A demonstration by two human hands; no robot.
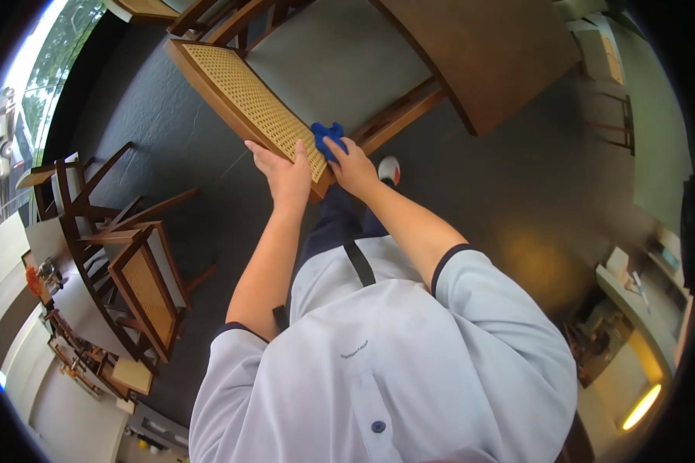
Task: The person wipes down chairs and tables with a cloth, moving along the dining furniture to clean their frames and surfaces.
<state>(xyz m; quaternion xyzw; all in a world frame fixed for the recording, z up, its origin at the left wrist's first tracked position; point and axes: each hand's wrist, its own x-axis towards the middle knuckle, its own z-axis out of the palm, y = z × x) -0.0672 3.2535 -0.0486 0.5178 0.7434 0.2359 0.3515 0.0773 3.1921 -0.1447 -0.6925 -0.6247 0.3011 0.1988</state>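
Observation:
A chair with a wooden frame, a woven cane backrest (243, 96) and a grey seat (336, 62) stands in front of me. My left hand (284, 174) rests on the backrest's wooden edge, thumb over the cane and fingers stretched along the outside. A bunched blue cloth (328, 137) lies against the cane near the backrest's right end. My right hand (353, 166) grips this cloth with bent fingers and presses it to the chair. Part of the cloth is hidden under the fingers.
A brown wooden table (486, 62) stands beyond the seat. At the left is another cane-backed chair (147, 289) beside a round table (85, 285). Dark floor (471, 177) spreads around, and my shoe (390, 170) shows below the chair. A lit lamp (642, 407) glows at the lower right.

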